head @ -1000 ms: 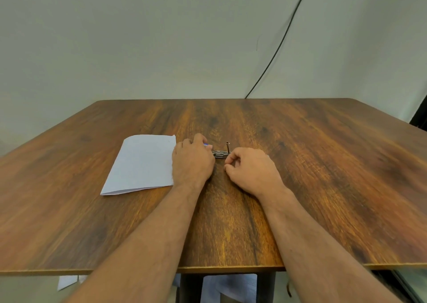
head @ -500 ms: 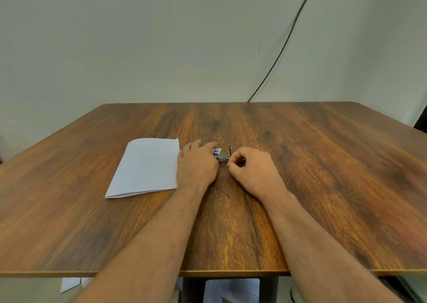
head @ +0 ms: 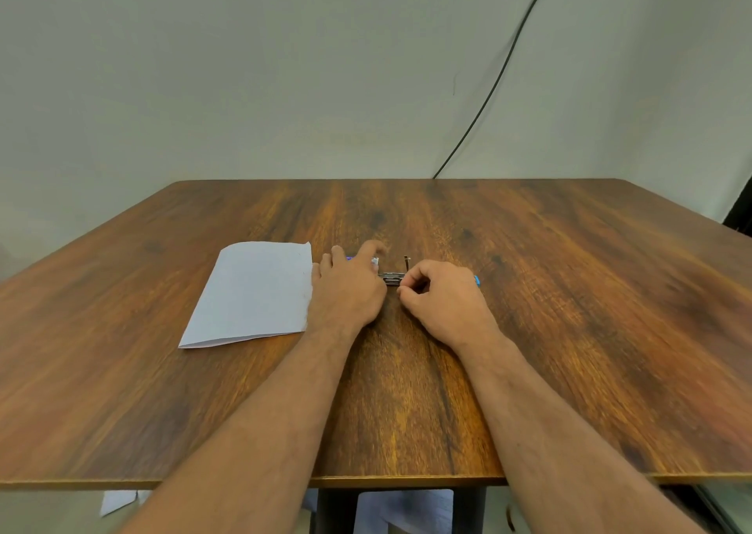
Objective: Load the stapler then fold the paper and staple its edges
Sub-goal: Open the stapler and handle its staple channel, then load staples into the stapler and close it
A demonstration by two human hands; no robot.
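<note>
Stapler (head: 391,278) lay opened on tabletop (head: 529,330) between both hands, presumably for loading. Right hand (head: 443,297) pinched its right end; left hand (head: 350,285), fingers extended, steadied the left. Paper (head: 252,289) waited left.

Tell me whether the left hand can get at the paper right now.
Probably yes: the left hand lies just beside the paper's right edge, nothing sits between them, and the sheet lies flat and uncovered on the table.
</note>
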